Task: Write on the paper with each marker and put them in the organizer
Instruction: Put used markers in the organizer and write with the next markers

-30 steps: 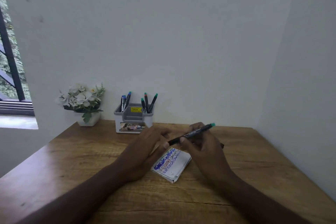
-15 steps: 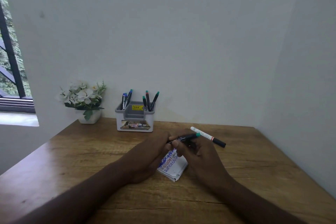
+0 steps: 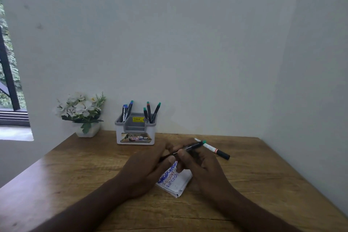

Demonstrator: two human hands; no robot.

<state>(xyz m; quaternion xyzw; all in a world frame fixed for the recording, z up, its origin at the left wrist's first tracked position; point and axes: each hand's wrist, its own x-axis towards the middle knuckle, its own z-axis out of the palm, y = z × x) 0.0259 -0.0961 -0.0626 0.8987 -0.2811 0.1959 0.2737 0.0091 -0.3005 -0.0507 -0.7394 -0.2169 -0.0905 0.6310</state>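
Observation:
Both hands meet over a small folded white paper (image 3: 176, 181) with blue and red scribbles on the wooden table (image 3: 75, 165). My right hand (image 3: 197, 164) grips a black marker with a green end (image 3: 192, 146), held nearly level, green end pointing right. My left hand (image 3: 148, 165) pinches the marker's left end. A white marker with a black cap (image 3: 214, 149) lies on the table just beyond my right hand. The white-and-grey organizer (image 3: 135, 133) stands at the back with several markers upright in its two side compartments.
A white pot of artificial white flowers (image 3: 82, 115) sits at the table's back left corner. Walls close off the table's back and right sides. A window opening lies to the far left.
The marker has dropped from a raised tilt to nearly level over the paper, and my left hand has closed on its left end. The white marker behind came into view.

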